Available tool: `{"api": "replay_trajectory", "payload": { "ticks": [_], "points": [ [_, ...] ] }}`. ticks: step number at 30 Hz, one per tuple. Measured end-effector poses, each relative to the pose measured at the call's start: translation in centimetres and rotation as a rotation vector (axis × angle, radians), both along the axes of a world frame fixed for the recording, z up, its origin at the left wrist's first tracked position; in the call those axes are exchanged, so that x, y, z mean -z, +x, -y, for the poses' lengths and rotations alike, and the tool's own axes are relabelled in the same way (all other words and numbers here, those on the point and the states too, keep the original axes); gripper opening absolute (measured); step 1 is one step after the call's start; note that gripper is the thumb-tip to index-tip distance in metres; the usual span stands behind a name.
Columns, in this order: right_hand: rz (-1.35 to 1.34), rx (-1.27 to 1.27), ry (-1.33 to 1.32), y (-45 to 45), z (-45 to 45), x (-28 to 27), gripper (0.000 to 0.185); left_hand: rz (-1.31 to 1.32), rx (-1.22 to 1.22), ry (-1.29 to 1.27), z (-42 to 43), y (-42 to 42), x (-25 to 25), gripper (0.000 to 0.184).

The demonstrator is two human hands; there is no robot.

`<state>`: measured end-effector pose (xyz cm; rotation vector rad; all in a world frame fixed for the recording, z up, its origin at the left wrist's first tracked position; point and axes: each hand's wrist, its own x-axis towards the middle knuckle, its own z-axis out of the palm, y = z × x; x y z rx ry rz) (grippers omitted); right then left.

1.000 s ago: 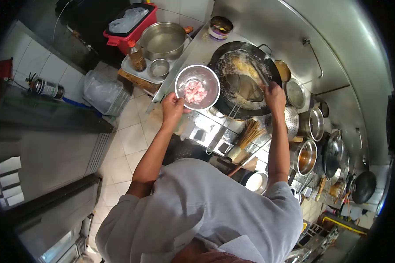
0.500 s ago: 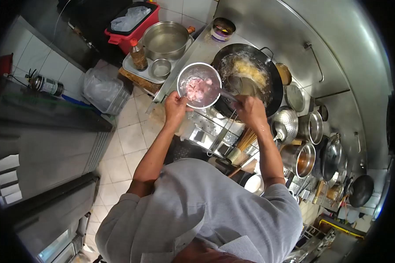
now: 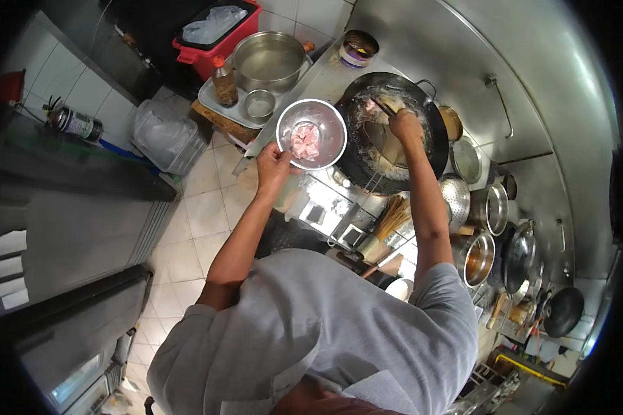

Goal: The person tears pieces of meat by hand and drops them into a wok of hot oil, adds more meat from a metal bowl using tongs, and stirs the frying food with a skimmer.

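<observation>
My left hand (image 3: 275, 163) grips the near rim of a metal bowl (image 3: 333, 135), its fingers closed on it. Pieces of pale pink meat (image 3: 305, 141) lie in that bowl. Over the black wok (image 3: 351, 163), my right hand (image 3: 406, 126) is closed round a dark utensil (image 3: 383, 106) that points to the upper left. A bit of pink meat (image 3: 370, 104) shows by the utensil's tip. Bubbling oil fills the wok, and a wire strainer (image 3: 386, 142) rests in it, partly behind my right hand.
Left of the wok, a tray (image 3: 210, 104) bears a large pot (image 3: 268, 61), a bottle (image 3: 224, 83) and a small bowl (image 3: 259, 104). A bamboo brush (image 3: 392, 218) stands below the wok. At the right are a perforated ladle (image 3: 455, 200) and several metal pots.
My right hand went from the wok to the bowl's edge with the utensil, then back up over the wok. My left hand keeps hold of the bowl in nearly the same place.
</observation>
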<state>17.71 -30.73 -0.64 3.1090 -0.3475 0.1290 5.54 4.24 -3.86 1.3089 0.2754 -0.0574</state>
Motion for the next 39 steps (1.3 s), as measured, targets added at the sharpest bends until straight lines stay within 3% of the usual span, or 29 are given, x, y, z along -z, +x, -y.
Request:
{"api": "replay_trajectory", "payload": {
  "ticks": [4, 6, 8, 10, 13, 17, 21, 23, 24, 25, 28, 33, 35, 39],
  "points": [
    [0.196, -0.104, 0.119, -5.3, -5.3, -6.5, 0.028, 0.024, -0.034, -0.014, -0.7, -0.1, 0.0, 0.003],
    [0.02, -0.213, 0.358, -8.9, -7.9, -9.7, 0.028, 0.046, -0.024, 0.034, -1.1, 0.1, 0.3, 0.004],
    [-0.07, -0.332, 0.391, -12.8, -11.1, -11.9, 0.026, 0.034, -0.027, 0.034, -1.1, 0.2, -0.2, 0.004],
    [-0.143, -0.433, 0.363, -15.2, -13.3, -12.1, 0.03, 0.021, -0.021, 0.032, -0.8, 0.2, -0.9, 0.004],
    [-0.051, -0.519, 0.2, -16.5, -15.3, -9.9, 0.019, 0.061, -0.012, 0.042, 0.0, 0.1, -1.5, 0.004],
    [-0.03, -0.5, 0.203, -16.2, -14.9, -8.3, 0.017, 0.068, 0.052, 0.052, 0.5, 0.1, -1.0, 0.006],
    [0.002, -0.474, 0.335, -16.3, -12.8, -11.5, 0.018, 0.042, 0.062, 0.037, 0.4, 0.0, -0.4, 0.008],
    [0.03, -0.359, 0.476, -16.1, -11.4, -13.3, 0.021, 0.062, 0.043, 0.013, 0.2, -0.3, -0.1, 0.011],
    [-0.081, -0.264, 0.46, -15.4, -10.6, -14.4, 0.023, 0.091, 0.034, -0.019, 0.6, -0.1, 0.0, 0.014],
    [0.067, -0.275, 0.453, -14.8, -8.6, -13.1, 0.022, 0.087, 0.035, -0.029, 0.7, -0.1, -0.4, 0.014],
    [0.136, -0.167, 0.254, -11.7, -3.4, -11.8, 0.023, 0.051, 0.045, -0.03, 0.7, -0.8, -2.2, 0.011],
    [0.079, 0.182, 0.034, -2.0, 7.1, -2.7, 0.031, 0.015, 0.003, 0.02, 0.3, -0.8, -1.0, 0.004],
    [0.067, 0.213, 0.045, -0.1, 10.1, 0.0, 0.037, 0.039, 0.014, 0.022, -0.1, -0.7, -0.2, 0.005],
    [0.08, 0.216, 0.028, 0.3, 11.1, 0.6, 0.04, 0.001, 0.017, 0.03, -0.4, -1.1, -1.9, 0.007]
  ]
}}
